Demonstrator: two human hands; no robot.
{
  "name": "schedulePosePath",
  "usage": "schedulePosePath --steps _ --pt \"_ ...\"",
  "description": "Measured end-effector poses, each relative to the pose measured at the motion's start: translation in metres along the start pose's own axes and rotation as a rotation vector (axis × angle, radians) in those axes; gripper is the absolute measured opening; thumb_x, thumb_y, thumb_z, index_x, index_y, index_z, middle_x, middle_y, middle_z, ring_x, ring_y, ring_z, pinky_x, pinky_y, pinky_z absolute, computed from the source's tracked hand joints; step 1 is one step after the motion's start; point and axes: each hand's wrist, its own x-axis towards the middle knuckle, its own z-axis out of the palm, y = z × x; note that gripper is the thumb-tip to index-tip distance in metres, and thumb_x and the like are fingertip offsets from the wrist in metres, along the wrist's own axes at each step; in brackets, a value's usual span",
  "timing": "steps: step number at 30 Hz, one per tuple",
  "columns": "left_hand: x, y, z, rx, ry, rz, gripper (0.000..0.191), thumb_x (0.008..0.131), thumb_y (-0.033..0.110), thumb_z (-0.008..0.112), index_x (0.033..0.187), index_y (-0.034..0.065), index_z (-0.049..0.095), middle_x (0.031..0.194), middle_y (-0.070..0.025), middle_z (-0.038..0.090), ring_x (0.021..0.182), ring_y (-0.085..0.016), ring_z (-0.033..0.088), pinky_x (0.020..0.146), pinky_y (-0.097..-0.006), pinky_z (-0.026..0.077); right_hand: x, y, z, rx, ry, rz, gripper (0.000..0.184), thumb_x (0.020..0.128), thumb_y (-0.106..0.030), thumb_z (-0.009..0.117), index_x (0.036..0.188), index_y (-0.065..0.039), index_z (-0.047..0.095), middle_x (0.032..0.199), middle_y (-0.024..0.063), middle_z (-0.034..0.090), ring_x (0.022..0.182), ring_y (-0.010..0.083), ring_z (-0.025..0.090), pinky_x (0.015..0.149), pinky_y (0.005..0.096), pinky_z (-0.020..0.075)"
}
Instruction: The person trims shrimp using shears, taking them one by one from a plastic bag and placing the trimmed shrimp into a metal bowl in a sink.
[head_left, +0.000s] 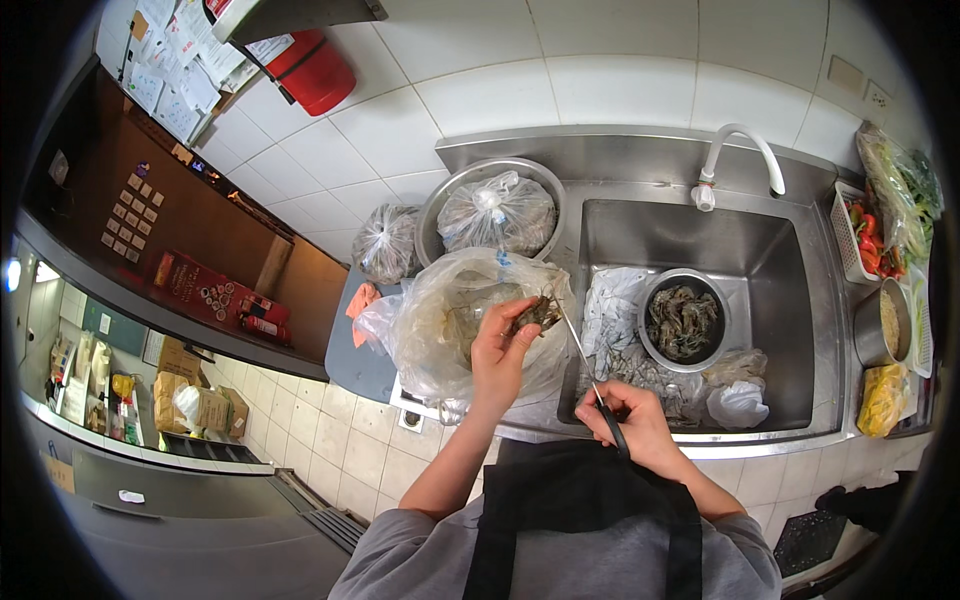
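Between the thumb and fingers of my left hand (501, 352) is a raw shrimp (541, 315), held over a large clear plastic bag (435, 330) with its mouth spread wide. My right hand (634, 420) grips black-handled scissors (581, 345); their metal blades point up and left, with the tips at the shrimp's head end. Whether the blades touch the shrimp I cannot tell. In the steel sink to the right, a round metal bowl (726, 315) holds several shrimp (682, 322). Thin trimmings (675, 401) lie around the bowl on plastic.
A metal basin (556, 191) with a tied plastic bag (499, 214) stands behind the open bag, another tied bag (386, 241) beside it. A white faucet (742, 135) arches over the sink (780, 322). Right of it are a basket of red peppers (862, 247), a steel pot (870, 330) and a yellow package (883, 397).
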Motion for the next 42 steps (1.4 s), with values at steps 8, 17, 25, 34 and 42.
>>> schedulePosePath --steps 8,17,25,34,42 --pt "-0.003 0.003 0.0 -0.064 -0.008 -0.037 0.029 0.095 -0.002 0.061 0.123 -0.002 0.06 0.119 -0.0074 0.055 0.11 -0.015 0.057 0.094 -0.0276 0.048 0.003 0.003 -0.002 -0.159 0.037 -0.127 0.018 0.083 -0.018 0.08 0.091 -0.005 0.069 0.058 -0.0031 0.056 0.054 0.0027 0.047 0.052 0.0223 0.0364" --pt "-0.004 0.0 -0.003 -0.01 -0.026 0.042 0.03 0.093 -0.004 0.062 0.123 -0.0016 0.06 0.12 -0.0087 0.056 0.112 -0.016 0.057 0.095 -0.0283 0.047 0.003 0.006 -0.005 -0.253 0.045 -0.152 0.02 0.082 -0.019 0.081 0.091 -0.006 0.069 0.056 -0.003 0.053 0.053 0.0028 0.045 0.051 0.0227 0.0345" --pt "-0.007 -0.004 -0.002 -0.227 0.0 -0.06 0.028 0.092 -0.006 0.064 0.119 -0.0027 0.056 0.118 -0.0093 0.061 0.111 -0.016 0.059 0.096 -0.0288 0.047 0.004 0.014 -0.001 -0.132 -0.008 -0.083 0.018 0.084 -0.018 0.079 0.09 -0.005 0.068 0.055 -0.0029 0.054 0.051 0.0015 0.046 0.049 0.0222 0.033" --pt "-0.005 -0.007 -0.002 0.0 0.112 0.021 0.027 0.089 -0.002 0.069 0.115 -0.0014 0.061 0.111 -0.0089 0.064 0.104 -0.017 0.062 0.089 -0.0294 0.05 0.007 0.029 -0.014 -0.124 0.12 -0.158 0.022 0.083 -0.017 0.081 0.092 -0.004 0.066 0.06 -0.0056 0.05 0.055 0.0015 0.043 0.051 0.0211 0.0327" --pt "-0.002 0.014 0.002 0.481 0.064 0.245 0.023 0.083 0.0 0.073 0.105 0.0032 0.07 0.106 -0.0126 0.066 0.096 -0.026 0.065 0.083 -0.0326 0.051 0.006 0.018 -0.016 -0.22 0.095 -0.192 0.023 0.081 -0.019 0.083 0.09 -0.004 0.067 0.06 -0.0044 0.048 0.055 0.0036 0.041 0.052 0.0232 0.033"
